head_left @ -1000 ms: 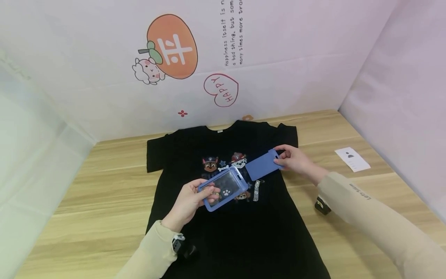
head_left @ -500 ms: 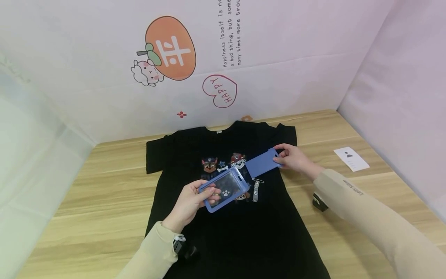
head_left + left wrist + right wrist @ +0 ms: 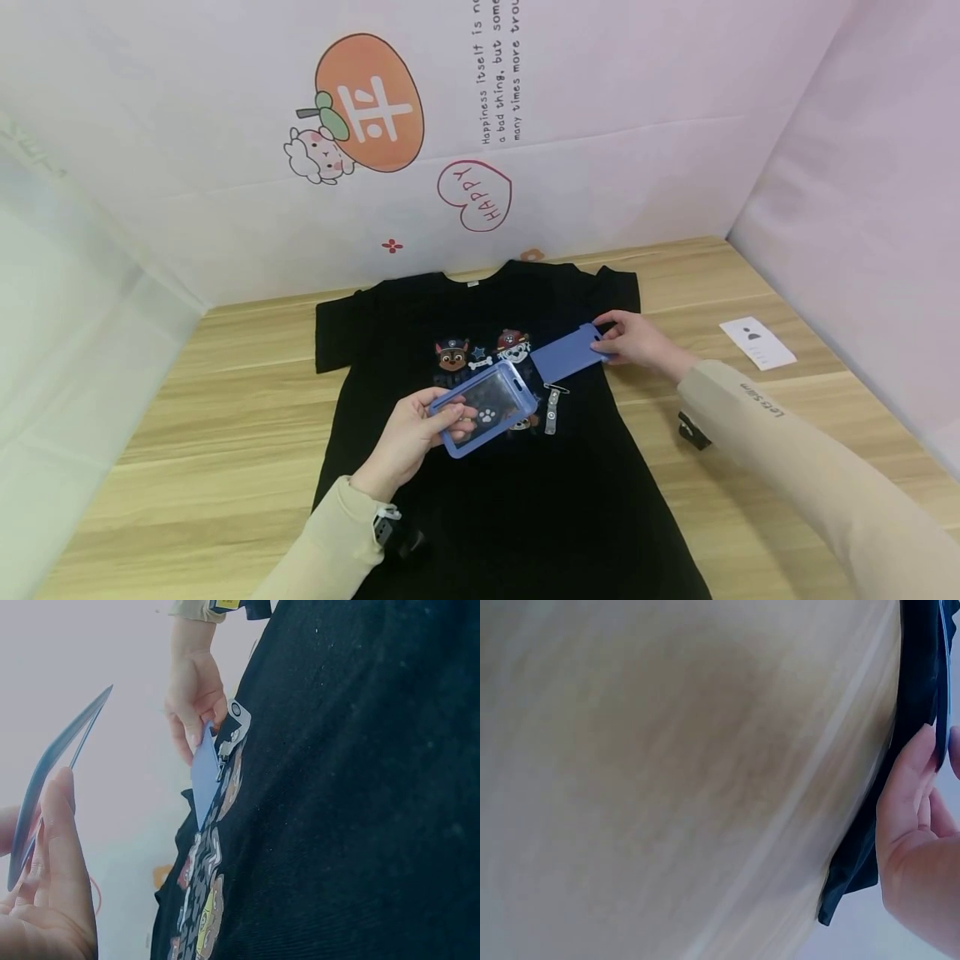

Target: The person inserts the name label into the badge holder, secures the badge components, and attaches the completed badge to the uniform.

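My left hand point(image 3: 411, 442) grips the lower left end of a blue badge holder frame point(image 3: 517, 410) with a clear window, held above the black T-shirt point(image 3: 480, 517). To its upper right, my right hand point(image 3: 633, 340) pinches the slotted end of a flat blue badge holder panel point(image 3: 564, 354). The two blue pieces are apart, their near ends close together. Just below the panel, a clear strap clip with a safety pin point(image 3: 552, 410) lies on the shirt. In the left wrist view the frame point(image 3: 56, 765) is seen edge-on.
A white card point(image 3: 758, 342) with a dark figure printed on it lies on the wooden table point(image 3: 225, 433) at the right. White printed cloth point(image 3: 600, 125) stands behind the table and along both sides.
Both hands keep their grips and stay nearly still. The blue panel in the right hand has tilted slightly; the frame has barely shifted.
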Available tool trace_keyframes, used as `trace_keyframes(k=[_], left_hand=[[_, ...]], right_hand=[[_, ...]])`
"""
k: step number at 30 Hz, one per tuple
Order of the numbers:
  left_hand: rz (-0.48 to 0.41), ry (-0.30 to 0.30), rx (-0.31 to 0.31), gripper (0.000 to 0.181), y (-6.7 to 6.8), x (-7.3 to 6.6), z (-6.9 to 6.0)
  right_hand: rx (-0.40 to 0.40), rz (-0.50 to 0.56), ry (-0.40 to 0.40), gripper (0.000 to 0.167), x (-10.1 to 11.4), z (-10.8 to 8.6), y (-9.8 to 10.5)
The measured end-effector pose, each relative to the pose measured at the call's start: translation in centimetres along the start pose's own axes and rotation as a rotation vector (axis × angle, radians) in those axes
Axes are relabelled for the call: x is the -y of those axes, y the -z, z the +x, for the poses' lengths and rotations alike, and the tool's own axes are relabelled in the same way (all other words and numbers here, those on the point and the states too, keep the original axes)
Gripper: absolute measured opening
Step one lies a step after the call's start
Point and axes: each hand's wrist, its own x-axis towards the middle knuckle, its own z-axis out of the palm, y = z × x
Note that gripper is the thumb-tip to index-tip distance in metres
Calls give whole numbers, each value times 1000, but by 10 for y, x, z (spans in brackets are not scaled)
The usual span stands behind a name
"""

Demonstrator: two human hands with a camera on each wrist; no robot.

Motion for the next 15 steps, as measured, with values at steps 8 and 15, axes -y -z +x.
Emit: trace_keyframes(k=[8, 15], left_hand=[[8, 0, -1, 26, 0, 2, 0], [16, 3, -7, 28, 0, 4, 1]], right_hand=[[29, -57, 20, 52, 0, -4, 4], [29, -77, 24, 53, -1, -6, 12]])
